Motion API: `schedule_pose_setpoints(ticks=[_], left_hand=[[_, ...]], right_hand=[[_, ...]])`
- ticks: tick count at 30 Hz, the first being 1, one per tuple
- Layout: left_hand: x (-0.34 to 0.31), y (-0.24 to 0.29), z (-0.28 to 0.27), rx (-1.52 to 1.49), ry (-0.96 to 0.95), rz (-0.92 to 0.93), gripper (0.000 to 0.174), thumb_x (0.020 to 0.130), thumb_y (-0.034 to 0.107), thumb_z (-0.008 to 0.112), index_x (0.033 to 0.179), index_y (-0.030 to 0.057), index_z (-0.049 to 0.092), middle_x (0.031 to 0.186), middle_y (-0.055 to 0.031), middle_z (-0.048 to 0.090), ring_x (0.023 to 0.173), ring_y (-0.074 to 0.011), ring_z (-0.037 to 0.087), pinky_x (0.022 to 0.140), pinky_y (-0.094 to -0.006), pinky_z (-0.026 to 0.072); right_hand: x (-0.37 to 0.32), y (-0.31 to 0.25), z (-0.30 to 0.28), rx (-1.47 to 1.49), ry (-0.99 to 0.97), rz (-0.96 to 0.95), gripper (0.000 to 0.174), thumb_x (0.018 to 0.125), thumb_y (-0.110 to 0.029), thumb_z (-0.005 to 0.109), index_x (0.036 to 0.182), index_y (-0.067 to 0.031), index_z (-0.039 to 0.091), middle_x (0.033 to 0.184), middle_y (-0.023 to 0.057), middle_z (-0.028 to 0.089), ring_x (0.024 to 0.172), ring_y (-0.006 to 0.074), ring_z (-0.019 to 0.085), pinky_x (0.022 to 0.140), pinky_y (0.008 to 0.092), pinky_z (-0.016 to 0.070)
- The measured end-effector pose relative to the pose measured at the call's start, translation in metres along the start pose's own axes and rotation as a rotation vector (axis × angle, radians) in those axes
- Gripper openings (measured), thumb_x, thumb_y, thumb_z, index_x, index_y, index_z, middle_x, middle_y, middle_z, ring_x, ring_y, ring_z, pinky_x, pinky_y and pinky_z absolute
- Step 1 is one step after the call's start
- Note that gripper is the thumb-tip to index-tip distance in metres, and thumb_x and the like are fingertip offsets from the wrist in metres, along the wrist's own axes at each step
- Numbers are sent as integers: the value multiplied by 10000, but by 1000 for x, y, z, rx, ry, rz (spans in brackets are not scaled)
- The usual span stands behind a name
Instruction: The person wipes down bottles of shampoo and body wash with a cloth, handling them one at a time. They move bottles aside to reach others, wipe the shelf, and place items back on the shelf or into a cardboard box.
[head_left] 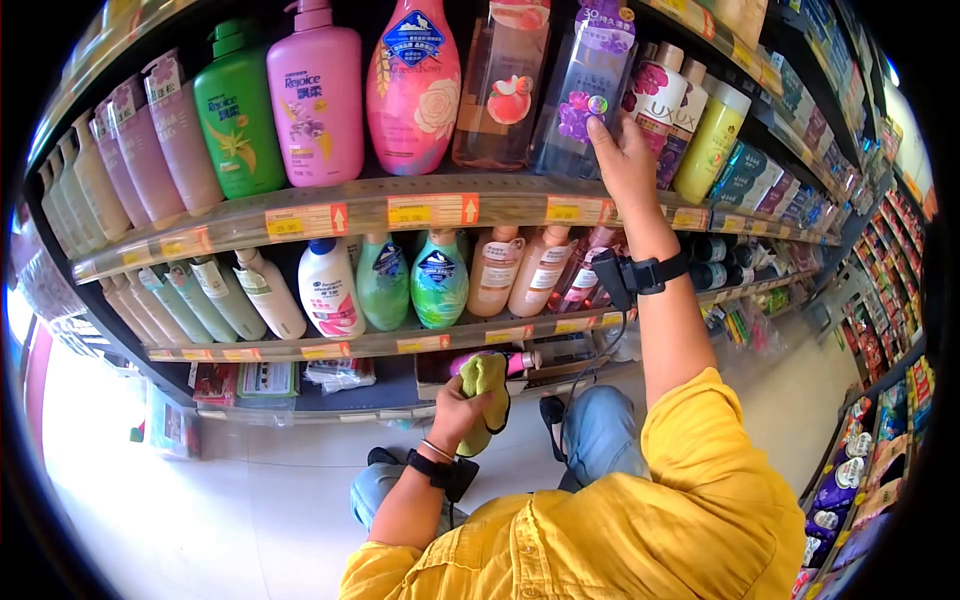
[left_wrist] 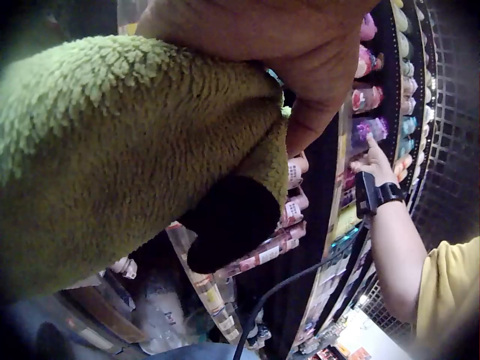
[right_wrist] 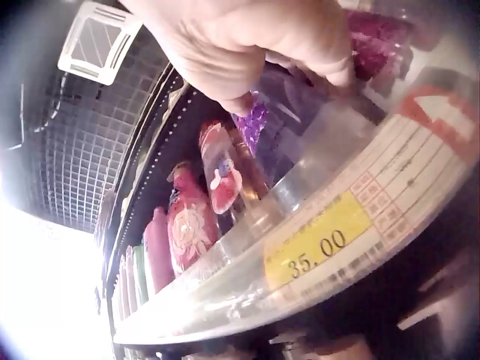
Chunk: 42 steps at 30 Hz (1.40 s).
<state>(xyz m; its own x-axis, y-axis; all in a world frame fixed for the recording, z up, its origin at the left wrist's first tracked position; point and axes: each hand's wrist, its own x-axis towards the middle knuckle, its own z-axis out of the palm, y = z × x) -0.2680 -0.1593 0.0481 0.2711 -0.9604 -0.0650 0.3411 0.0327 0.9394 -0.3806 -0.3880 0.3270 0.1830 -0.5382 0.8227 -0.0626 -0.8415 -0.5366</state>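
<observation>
My right hand [head_left: 628,165] is at the upper shelf, gripping a clear purple LUX bottle [head_left: 583,95]. Its thumb lies on the purple flower print at the front, and the fingers go round the right side, partly hidden. The right wrist view shows the same bottle [right_wrist: 289,124] under the hand [right_wrist: 255,37], standing behind the shelf's clear front strip. Lower down, in front of the bottom shelf, my left hand [head_left: 457,418] holds a fuzzy yellow-green cloth [head_left: 485,385] with a dark edge. This cloth [left_wrist: 112,165] fills much of the left wrist view.
Left of the purple bottle stand a peach-print bottle [head_left: 503,85], a pink bottle [head_left: 415,85] and Rejoice pump bottles [head_left: 315,105]. White LUX bottles [head_left: 660,95] are close on the right. A price strip [head_left: 430,208] runs along the shelf edge; more bottles [head_left: 440,280] line the shelf below.
</observation>
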Motion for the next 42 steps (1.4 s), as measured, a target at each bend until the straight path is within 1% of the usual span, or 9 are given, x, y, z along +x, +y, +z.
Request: schedule_pose_setpoints(ticks=[1,3,9,18,19,21,22,24,42], left_hand=[[0,-1,-1,11,3,5,345,685,1,636,1016,-14,540,922,-58,611,796,-143,589,723,-278,484],[0,-1,-2,40,9,12,345,682,1,635,1014,-14,540,919,-57,610,791,-142,587,721,-278,483],[0,-1,-3,42,8,4,356,670,-2,635,1013,-15,539,917,-53,606,791,-138,579,723,-274,479],[0,-1,-1,11,26,38,338,664,75,663,973,-18,561,865,-49,612,751,-116,567,687,-263,473],[0,-2,-2,17,23,34,337,665,78,665,971,-18,562,861,-49,612,749,-114,566,685,-262,472],[1,-2,-2,19,26,33,336,664,80,665,969,-18,563,858,-48,612,747,-113,566,683,-261,472],[1,-1,-1,18,29,30,336,663,82,666,967,-17,564,856,-47,612,744,-112,565,681,-261,472],[0,3,1,34,35,27,333,661,83,665,962,-17,565,853,-47,613,741,-111,565,679,-260,472],[11,-14,1,85,36,9,334,643,99,670,938,-23,572,843,-58,615,732,-120,566,677,-265,469]], right_hand=[[1,-5,-1,1,-2,-1,501,818,-352,579,1136,20,473,986,133,604,887,183,587,770,278,440],[1,-15,-4,-138,-114,256,407,875,-308,522,1108,23,481,1002,51,552,888,109,495,807,242,391],[-1,-12,2,100,-83,207,507,857,-430,498,1084,23,521,989,97,591,905,162,527,807,272,400],[-1,-2,6,-147,58,118,511,829,-471,518,979,15,554,850,114,613,785,195,576,722,299,439],[-2,-2,7,-145,60,119,511,829,-471,518,979,15,554,850,114,613,785,195,576,722,299,439],[-2,-3,9,-97,90,75,462,851,-441,507,919,14,548,778,14,537,716,96,460,671,231,383],[-2,-1,9,-97,91,77,462,851,-441,507,919,14,548,778,14,537,716,96,460,671,231,383],[-1,2,7,-103,87,67,503,822,-463,535,944,24,561,827,115,614,777,195,579,709,296,441],[22,1,2,-45,94,37,541,806,-498,537,877,38,573,750,91,597,697,153,542,649,284,433]])
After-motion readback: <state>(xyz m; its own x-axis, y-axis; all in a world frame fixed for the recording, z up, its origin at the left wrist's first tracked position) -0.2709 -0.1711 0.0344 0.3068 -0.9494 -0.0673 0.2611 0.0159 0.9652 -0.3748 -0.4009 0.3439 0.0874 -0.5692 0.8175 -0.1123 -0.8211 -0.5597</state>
